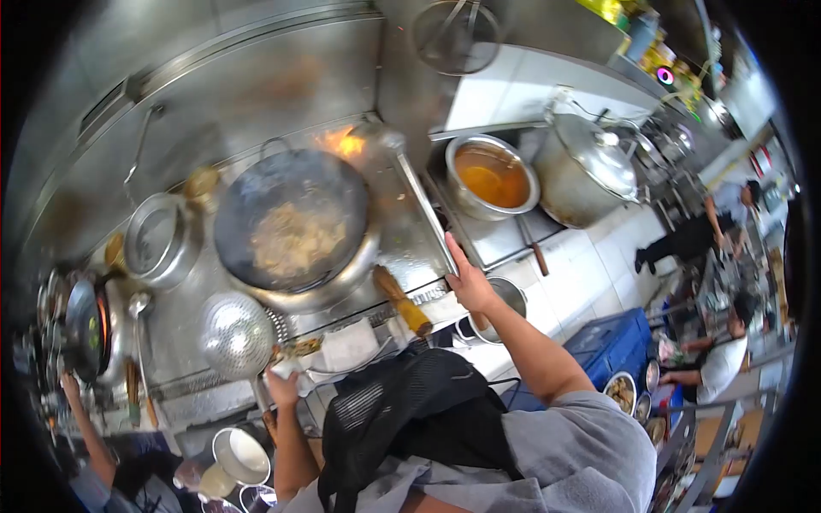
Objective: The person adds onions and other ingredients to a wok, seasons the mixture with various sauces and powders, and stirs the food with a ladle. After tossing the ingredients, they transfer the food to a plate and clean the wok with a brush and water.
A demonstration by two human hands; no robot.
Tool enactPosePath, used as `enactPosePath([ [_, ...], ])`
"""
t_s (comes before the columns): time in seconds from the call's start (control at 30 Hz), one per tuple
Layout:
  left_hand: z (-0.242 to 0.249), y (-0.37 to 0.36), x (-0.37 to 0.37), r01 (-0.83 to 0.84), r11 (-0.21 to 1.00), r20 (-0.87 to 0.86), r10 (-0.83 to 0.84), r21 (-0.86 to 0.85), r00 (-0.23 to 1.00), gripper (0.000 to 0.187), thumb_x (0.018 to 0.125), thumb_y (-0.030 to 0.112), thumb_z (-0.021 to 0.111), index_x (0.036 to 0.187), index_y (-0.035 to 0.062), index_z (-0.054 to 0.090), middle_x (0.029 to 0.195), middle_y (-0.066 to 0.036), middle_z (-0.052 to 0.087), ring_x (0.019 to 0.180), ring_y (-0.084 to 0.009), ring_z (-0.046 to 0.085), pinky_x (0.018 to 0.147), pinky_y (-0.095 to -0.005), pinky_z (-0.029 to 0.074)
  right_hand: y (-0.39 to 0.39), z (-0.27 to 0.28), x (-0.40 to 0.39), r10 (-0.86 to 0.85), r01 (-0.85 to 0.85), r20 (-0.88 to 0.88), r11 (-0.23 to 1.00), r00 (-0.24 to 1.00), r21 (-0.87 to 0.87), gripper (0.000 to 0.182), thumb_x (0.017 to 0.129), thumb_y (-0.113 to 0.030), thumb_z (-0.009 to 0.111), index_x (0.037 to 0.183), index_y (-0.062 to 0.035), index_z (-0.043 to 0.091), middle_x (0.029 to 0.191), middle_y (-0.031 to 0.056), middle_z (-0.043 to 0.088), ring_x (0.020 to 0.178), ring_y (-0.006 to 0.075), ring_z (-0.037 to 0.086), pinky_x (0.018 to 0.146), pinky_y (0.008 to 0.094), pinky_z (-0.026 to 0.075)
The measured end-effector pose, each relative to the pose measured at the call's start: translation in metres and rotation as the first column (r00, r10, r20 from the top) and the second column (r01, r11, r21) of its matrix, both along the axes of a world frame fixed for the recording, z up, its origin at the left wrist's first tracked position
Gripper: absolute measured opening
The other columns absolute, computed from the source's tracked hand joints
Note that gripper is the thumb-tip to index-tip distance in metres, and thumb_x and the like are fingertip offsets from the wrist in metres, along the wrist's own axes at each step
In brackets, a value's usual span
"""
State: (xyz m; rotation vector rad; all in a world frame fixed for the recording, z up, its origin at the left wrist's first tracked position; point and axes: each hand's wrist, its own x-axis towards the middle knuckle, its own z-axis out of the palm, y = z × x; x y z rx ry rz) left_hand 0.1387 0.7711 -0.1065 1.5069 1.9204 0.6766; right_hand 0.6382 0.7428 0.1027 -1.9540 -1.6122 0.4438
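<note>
My right hand point(469, 286) is closed around the long metal handle of a ladle point(425, 198), whose bowl end lies beyond the wok's right side, close to a flame. At the front of the stove, my left hand point(283, 386) is closed on a small white cloth point(286, 368), beside the handle of a perforated skimmer point(237, 333). A black wok point(338, 184) sits over the burner. Pale brown sliced food point(299, 238) lies in it, blurred by smoke. A larger folded white cloth point(349, 346) lies on the front ledge, near a brush with a yellow handle point(402, 301).
Flame point(342, 142) rises behind the wok. To the right stand a pot of orange liquid point(492, 175) and a large lidded pot point(586, 162). A metal strainer pot point(158, 238) is at left. Another person's arm point(84, 419) reaches a second wok point(83, 329). Two people are at far right.
</note>
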Motion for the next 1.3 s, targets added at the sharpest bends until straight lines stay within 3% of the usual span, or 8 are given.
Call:
enactPosePath([
  [0.07, 0.019, 0.013, -0.017, 0.102, 0.983, 0.477, -0.016, -0.154, 0.879, 0.061, 0.08, 0.005, 0.075, 0.133, -0.0016, 0.046, 0.12, -0.016, 0.063, 0.105, -0.028, 0.063, 0.094, -0.0385, 0.049, -0.022, 0.045, 0.003, -0.257, 0.162, -0.473, 0.959, 0.843, -0.233, 0.094, 0.091, 0.002, 0.054, 0.158, -0.0329, -0.004, 0.114, 0.0266, 0.065, 0.058, 0.0241, 0.057, 0.054, 0.0388, 0.052],
  [0.27, 0.13, 0.041, 0.018, -0.11, 0.979, 0.975, 0.184, -0.17, 0.125, 0.045, 0.098, 0.031, 0.058, 0.131, 0.0017, 0.05, 0.118, -0.014, 0.062, 0.098, -0.0229, 0.063, 0.083, -0.037, 0.052, -0.029, 0.058, 0.07, -0.507, 0.453, -0.297, 0.86, 0.809, -0.234, 0.086, 0.09, -0.006, 0.057, 0.159, -0.0181, 0.007, 0.09, 0.0209, 0.066, 0.058, 0.0226, 0.061, 0.052, 0.0406, 0.052],
  [0.37, 0.094, 0.089, 0.024, 0.243, 0.915, 0.941, 0.282, -0.322, 0.185, 0.048, 0.1, 0.047, 0.049, 0.131, 0.0097, 0.052, 0.116, -0.012, 0.064, 0.105, -0.0255, 0.062, 0.086, -0.0437, 0.051, -0.037, 0.064, 0.103, -0.419, 0.364, -0.843, 0.884, 0.337, -0.293, 0.083, 0.088, -0.005, 0.061, 0.157, -0.0154, 0.017, 0.073, 0.006, 0.054, 0.048, 0.0124, 0.048, 0.044, 0.0293, 0.043],
  [0.47, 0.13, 0.097, 0.09, 0.155, 0.9, 0.909, 0.384, -0.408, 0.161, 0.047, 0.1, 0.052, 0.044, 0.128, 0.0157, 0.054, 0.117, -0.008, 0.065, 0.115, -0.0277, 0.059, 0.097, -0.0514, 0.046, -0.048, 0.01, 0.076, -0.338, 0.33, 0.193, 0.941, 0.921, 0.073, 0.083, 0.088, 0.001, 0.055, 0.158, -0.0145, 0.012, 0.103, 0.0245, 0.069, 0.089, 0.0354, 0.069, 0.077, 0.0449, 0.054],
  [0.67, 0.152, 0.128, 0.155, 0.041, 0.865, 0.834, 0.468, -0.5, 0.293, 0.046, 0.094, 0.061, 0.053, 0.109, 0.0173, 0.06, 0.091, -0.004, 0.067, 0.082, -0.0245, 0.065, 0.07, -0.0468, 0.055, -0.048, 0.102, -0.022, -0.255, 0.106, -0.254, 0.869, 0.933, -0.483, 0.083, 0.088, 0.005, 0.051, 0.159, -0.018, 0.014, 0.132, 0.0295, 0.057, 0.115, 0.0391, 0.063, 0.096, 0.0427, 0.048],
  [0.8, 0.136, 0.157, 0.148, 0.094, 0.859, 0.846, 0.466, -0.503, 0.259, 0.033, 0.092, 0.048, 0.064, 0.099, 0.0166, 0.06, 0.08, -0.002, 0.065, 0.067, -0.0205, 0.064, 0.057, -0.0396, 0.051, -0.038, 0.082, -0.019, 0.473, -0.461, -0.031, 0.841, 0.881, -0.284, 0.083, 0.09, -0.001, 0.052, 0.158, -0.032, 0.015, 0.134, 0.0252, 0.057, 0.107, 0.0455, 0.063, 0.097, 0.0477, 0.047],
  [0.93, 0.106, 0.162, 0.165, 0.017, 0.836, 0.758, 0.489, -0.549, 0.433, 0.014, 0.094, 0.024, 0.058, 0.101, 0.0121, 0.059, 0.084, -0.005, 0.065, 0.068, -0.0207, 0.064, 0.056, -0.0396, 0.052, 0.041, 0.063, -0.072, 0.525, -0.251, 0.163, 0.628, 0.835, -0.737, 0.084, 0.089, -0.005, 0.051, 0.157, -0.0336, 0.011, 0.105, 0.0313, 0.066, 0.097, 0.0455, 0.065, 0.089, 0.0502, 0.05],
  [1.3, 0.17, 0.013, 0.122, -0.084, 0.922, 0.887, 0.385, -0.377, 0.253, 0.015, 0.086, 0.005, 0.057, 0.101, 0.0051, 0.059, 0.085, -0.006, 0.064, 0.07, -0.0212, 0.064, 0.058, -0.0366, 0.052, 0.008, 0.081, -0.067, 0.462, -0.348, 0.171, 0.823, 0.87, -0.45, 0.082, 0.091, -0.006, 0.051, 0.157, -0.0384, 0.014, 0.092, 0.0304, 0.066, 0.08, 0.0437, 0.066, 0.074, 0.055, 0.051],
])
